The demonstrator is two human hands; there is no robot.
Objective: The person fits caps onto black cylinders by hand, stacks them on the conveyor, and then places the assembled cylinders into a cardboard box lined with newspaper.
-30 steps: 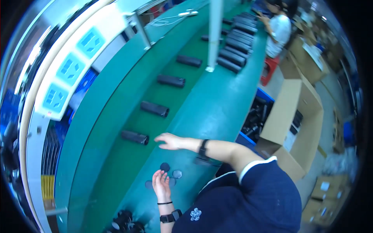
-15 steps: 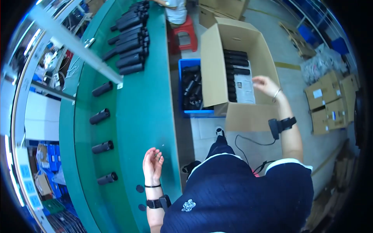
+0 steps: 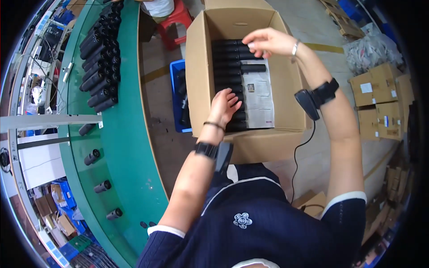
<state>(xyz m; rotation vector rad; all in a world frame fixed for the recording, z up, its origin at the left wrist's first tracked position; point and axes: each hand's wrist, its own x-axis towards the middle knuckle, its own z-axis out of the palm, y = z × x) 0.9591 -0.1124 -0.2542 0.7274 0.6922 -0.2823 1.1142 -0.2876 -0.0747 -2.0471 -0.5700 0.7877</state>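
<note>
An open cardboard box (image 3: 196,67) stands in front of me with a row of black cylindrical tubes (image 3: 227,64) along its left side. A printed paper sheet (image 3: 260,100) lies in it, and one black tube (image 3: 254,68) rests across the sheet's far end. My left hand (image 3: 225,106) hovers over the near tubes, fingers loosely bent and apart, nothing visible in it. My right hand (image 3: 270,42) is above the far part of the box, near the far tubes, its fingers curved and spread. Straps with black devices are on both forearms.
A green workbench (image 3: 129,147) runs along the left, bearing a heap of black tubes (image 3: 100,67) and several spaced ones. Between bench and box sits a blue bin (image 3: 175,71). A red stool (image 3: 176,22) with a seated person is beyond. Stacked cartons (image 3: 375,85) stand right.
My left hand has swung from over the bench to the near left of the box. My right hand has moved farther over the box's far end. The view has shifted rightward.
</note>
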